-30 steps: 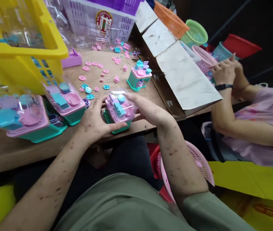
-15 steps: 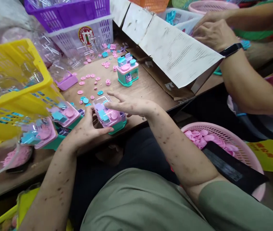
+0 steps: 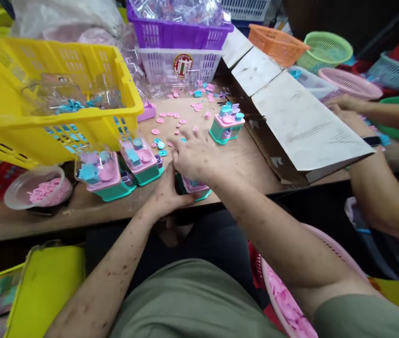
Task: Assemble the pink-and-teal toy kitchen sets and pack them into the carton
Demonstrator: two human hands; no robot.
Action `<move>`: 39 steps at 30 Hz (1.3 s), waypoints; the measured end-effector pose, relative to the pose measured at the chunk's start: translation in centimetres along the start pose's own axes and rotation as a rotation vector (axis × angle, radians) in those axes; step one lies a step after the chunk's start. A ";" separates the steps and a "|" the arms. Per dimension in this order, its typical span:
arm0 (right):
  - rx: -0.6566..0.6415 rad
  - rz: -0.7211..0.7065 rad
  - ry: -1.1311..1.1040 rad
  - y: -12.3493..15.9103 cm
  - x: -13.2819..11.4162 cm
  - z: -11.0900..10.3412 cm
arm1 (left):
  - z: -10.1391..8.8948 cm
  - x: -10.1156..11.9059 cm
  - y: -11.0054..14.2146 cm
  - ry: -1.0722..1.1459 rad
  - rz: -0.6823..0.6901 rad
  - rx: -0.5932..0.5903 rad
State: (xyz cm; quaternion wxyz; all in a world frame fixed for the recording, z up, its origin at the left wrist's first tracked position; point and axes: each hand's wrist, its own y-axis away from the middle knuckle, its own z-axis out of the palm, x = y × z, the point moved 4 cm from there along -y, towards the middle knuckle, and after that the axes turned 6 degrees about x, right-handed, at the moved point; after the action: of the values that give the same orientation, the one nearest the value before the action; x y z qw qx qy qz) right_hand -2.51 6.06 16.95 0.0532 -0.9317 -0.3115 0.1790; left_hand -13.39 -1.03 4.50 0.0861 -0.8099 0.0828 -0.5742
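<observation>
My right hand (image 3: 194,157) lies palm down on top of a small teal and pink toy set (image 3: 195,188) at the table's front edge, its fingers spread. My left hand (image 3: 169,192) grips the same toy from the left side, fingers curled against it. Most of the toy is hidden under my hands. Two more capped toy sets (image 3: 142,159) (image 3: 102,173) stand in a row just to the left. An uncapped toy set (image 3: 227,123) stands further back on the wooden table (image 3: 241,155).
A yellow crate (image 3: 55,101) stands at left, purple and white baskets (image 3: 180,44) behind. Loose pink and blue discs (image 3: 171,117) lie scattered mid-table. A bowl of pink parts (image 3: 37,192) sits front left. Cardboard flaps (image 3: 301,122) and another person's arm (image 3: 378,188) are at right.
My right hand has come down flat on the toy's clear cap, which it only touched before. The camera view has swung left and up. The other person's hands moved back.
</observation>
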 end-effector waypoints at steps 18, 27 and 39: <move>0.001 0.290 -0.690 11.0 4.7 2.7 | -13.2 7.3 -0.1 -1.012 0.280 0.091; 0.151 0.108 -0.378 2.1 3.3 3.3 | -15.7 6.4 2.4 -0.987 0.503 0.181; 0.227 0.327 0.039 -2.9 15.1 3.9 | -0.4 9.2 -3.9 -0.815 0.193 0.147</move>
State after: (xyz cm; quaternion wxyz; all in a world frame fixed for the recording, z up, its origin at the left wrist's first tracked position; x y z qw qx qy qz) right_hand 5.66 17.35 9.44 0.1341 -0.9612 -0.1331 0.2010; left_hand -10.60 0.62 13.96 0.2228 -0.9509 0.0763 -0.2007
